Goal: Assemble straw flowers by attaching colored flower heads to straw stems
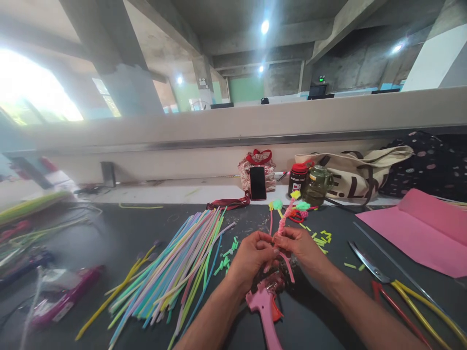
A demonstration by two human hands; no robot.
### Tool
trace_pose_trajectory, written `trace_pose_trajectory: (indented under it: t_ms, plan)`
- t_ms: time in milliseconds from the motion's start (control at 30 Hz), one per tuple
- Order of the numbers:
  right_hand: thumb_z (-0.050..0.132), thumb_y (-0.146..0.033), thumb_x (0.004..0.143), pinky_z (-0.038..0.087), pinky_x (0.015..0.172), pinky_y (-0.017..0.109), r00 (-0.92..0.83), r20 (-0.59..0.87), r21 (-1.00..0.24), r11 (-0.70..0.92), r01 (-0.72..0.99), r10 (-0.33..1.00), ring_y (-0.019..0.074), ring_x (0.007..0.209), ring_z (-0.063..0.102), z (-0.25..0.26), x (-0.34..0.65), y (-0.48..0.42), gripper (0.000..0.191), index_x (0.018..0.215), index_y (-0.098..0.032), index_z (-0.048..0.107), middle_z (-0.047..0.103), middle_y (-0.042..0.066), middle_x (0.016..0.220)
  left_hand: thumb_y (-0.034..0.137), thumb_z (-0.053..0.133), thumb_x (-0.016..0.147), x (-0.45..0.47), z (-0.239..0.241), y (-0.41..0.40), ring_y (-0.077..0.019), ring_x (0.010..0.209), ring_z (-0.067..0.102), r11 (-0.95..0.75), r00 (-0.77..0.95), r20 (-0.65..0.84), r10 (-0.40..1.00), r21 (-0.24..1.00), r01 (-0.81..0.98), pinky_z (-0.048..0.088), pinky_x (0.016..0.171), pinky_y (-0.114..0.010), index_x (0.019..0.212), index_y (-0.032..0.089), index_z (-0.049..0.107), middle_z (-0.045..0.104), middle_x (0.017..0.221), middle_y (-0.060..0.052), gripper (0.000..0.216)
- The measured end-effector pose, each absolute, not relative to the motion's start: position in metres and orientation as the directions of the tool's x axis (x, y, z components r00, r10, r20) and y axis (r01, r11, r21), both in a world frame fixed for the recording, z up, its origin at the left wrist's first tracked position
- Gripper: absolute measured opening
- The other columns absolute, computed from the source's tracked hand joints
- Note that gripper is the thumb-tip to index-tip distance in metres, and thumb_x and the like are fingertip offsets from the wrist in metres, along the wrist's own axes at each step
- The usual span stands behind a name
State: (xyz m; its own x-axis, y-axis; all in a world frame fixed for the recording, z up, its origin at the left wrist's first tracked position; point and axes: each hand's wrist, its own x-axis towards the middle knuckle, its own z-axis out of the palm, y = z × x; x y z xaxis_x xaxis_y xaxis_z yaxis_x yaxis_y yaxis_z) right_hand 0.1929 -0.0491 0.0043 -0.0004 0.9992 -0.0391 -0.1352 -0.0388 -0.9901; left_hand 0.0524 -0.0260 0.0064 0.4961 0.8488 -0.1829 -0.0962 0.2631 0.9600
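A pink pipe cleaner stem, wound thickly in its upper part, stands upright between my two hands. Yellow and mint-green fluffy tips show at its top, though I cannot tell whether all of them belong to it. My left hand is closed, its fingertips pinching at the stem's lower part. From the other side my right hand pinches the same stem, thumb and finger pressed together. A loose pink end hangs below the fingers. Just under the hands lies a pink glue gun with its handle towards me.
Left of my hands spreads a pile of pastel pipe cleaners, with yellow stems beside it. Small green clippings lie scattered. Scissors, red-handled pliers and pink sheets are at right. A phone and bottles stand behind.
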Motion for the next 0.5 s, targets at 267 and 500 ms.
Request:
trace_pose_trajectory:
  t_ms: [267, 500]
  plan:
    - [0.057, -0.048, 0.069, 0.025, 0.039, 0.019, 0.04, -0.172, -0.968, -0.162, -0.193, 0.984, 0.0066, 0.043, 0.045, 0.011, 0.192, -0.051, 0.036, 0.072, -0.013, 0.064, 0.057, 0.0, 0.057, 0.019, 0.064, 0.056, 0.046, 0.012, -0.031, -0.006, 0.034, 0.043, 0.172, 0.507, -0.155, 0.848, 0.985, 0.014, 0.026, 0.035, -0.016, 0.075, 0.016, 0.046, 0.051, 0.044, 0.008, 0.026]
    - [0.061, -0.043, 0.065, 0.021, 0.036, 0.018, 0.131, -0.146, -0.979, -0.124, -0.161, 0.981, 0.0061, 0.041, 0.043, 0.004, 0.193, -0.049, 0.028, 0.068, -0.015, 0.063, 0.054, -0.002, 0.054, 0.016, 0.057, 0.06, 0.046, 0.0, -0.031, -0.005, 0.034, 0.041, 0.028, 0.507, -0.093, 0.857, 0.991, 0.134, 0.029, 0.036, -0.016, 0.081, 0.016, 0.049, 0.052, 0.047, 0.009, 0.022]
